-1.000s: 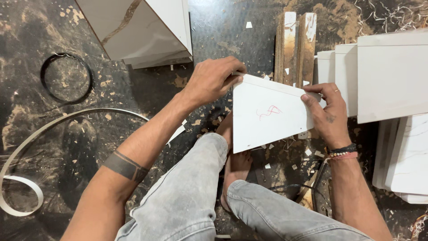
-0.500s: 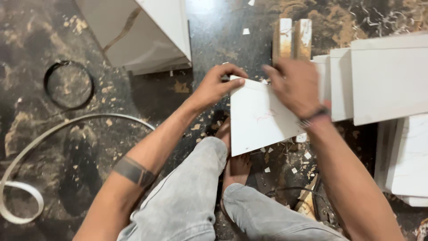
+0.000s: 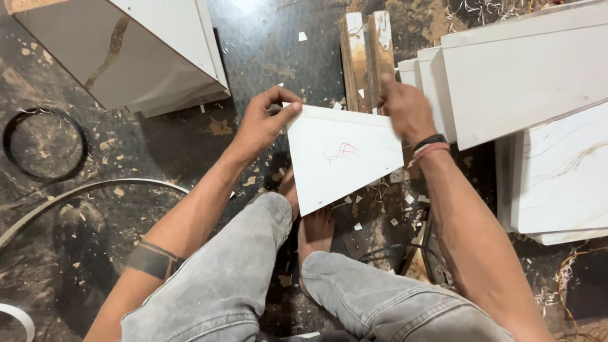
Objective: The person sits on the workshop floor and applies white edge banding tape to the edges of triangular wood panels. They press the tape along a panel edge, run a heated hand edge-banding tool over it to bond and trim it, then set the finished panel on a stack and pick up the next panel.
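At frame centre, the left hand pinches the white triangular panel at its upper-left corner; the right hand grips its top-right edge, stacked white boards crowding the right

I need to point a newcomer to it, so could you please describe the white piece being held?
On the dark, littered floor, between the person's left hand and right hand, is a white wedge-shaped panel. Unlike the rectangular white boards beside it, it tapers to a point and bears a red scribble.
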